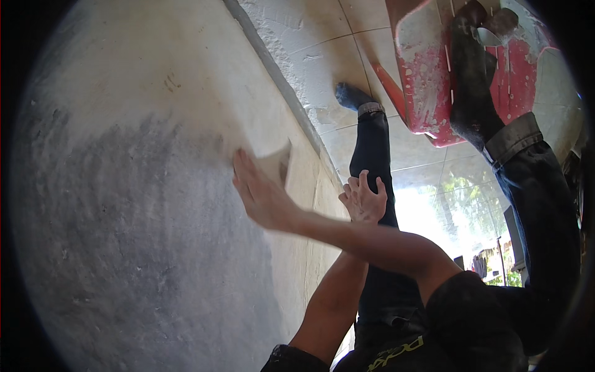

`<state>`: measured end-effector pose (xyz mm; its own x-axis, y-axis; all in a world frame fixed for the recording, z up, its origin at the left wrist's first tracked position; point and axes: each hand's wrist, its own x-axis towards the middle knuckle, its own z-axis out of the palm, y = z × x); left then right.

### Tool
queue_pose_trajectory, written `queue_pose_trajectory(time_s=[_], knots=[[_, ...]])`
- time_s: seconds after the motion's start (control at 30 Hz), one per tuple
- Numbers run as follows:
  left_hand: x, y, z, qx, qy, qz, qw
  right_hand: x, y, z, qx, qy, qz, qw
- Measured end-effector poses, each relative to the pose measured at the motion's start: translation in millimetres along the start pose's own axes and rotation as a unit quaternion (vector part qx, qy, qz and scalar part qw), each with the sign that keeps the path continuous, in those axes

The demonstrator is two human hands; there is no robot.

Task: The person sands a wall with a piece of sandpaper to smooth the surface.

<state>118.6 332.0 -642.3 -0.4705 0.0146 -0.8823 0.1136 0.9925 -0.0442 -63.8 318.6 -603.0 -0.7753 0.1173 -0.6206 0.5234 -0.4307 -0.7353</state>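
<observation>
My right hand (265,195) reaches across to the wall (195,260) on the left, its fingers flat over a pale sheet, possibly sandpaper (278,162). One corner of the sheet curls away from the wall; the hand is slightly blurred. Beneath the hand the wall is patchy grey, while higher up in the picture it is cream. My left hand (366,200), fingers spread, is at my left trouser leg (372,153) with nothing seen in it. Whether it touches the leg cannot be told. My right forearm crosses over the left one.
A red plastic chair or stool (427,102), spattered with pale material, stands at the upper right under my right socked foot (469,93). My left foot (353,95) is on the tiled floor (325,56) near the wall's grey edge strip (279,76). Bright light reflects off the tiles.
</observation>
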Motion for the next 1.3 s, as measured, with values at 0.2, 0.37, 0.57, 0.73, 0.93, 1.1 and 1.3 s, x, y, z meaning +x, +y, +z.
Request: queue_pose_trajectory(time_s=[0.2,0.37,0.57,0.73,0.93,1.1,1.3], knots=[[-7.0,15.1,6.4,-0.013,-0.011,0.023,1.0,50.3,6.9,-34.9,0.043,0.009,0.041,0.998],[-1.2,-1.3,3.3,-0.005,-0.003,0.007,1.0,-12.1,-10.7,-1.6,-0.059,-0.044,0.022,0.997],[-9.9,14.6,8.1,-0.003,-0.023,0.017,1.0,38.3,42.6,0.8,-0.117,0.078,-0.089,0.986],[-8.7,0.4,8.1,-0.007,0.007,0.02,1.0,-12.2,-8.2,2.2,-0.019,0.014,-0.006,1.0],[-12.3,12.7,8.9,-0.006,0.009,0.017,1.0,53.4,-0.6,-22.4,0.014,0.063,0.049,0.997],[-6.1,1.0,7.8,-0.012,-0.044,0.015,0.999,-11.9,-10.8,8.6,-0.076,0.062,-0.053,0.994],[-8.3,1.0,9.9,-0.005,-0.02,-0.007,1.0,55.2,-4.2,-7.9,-0.013,0.056,-0.013,0.998]])
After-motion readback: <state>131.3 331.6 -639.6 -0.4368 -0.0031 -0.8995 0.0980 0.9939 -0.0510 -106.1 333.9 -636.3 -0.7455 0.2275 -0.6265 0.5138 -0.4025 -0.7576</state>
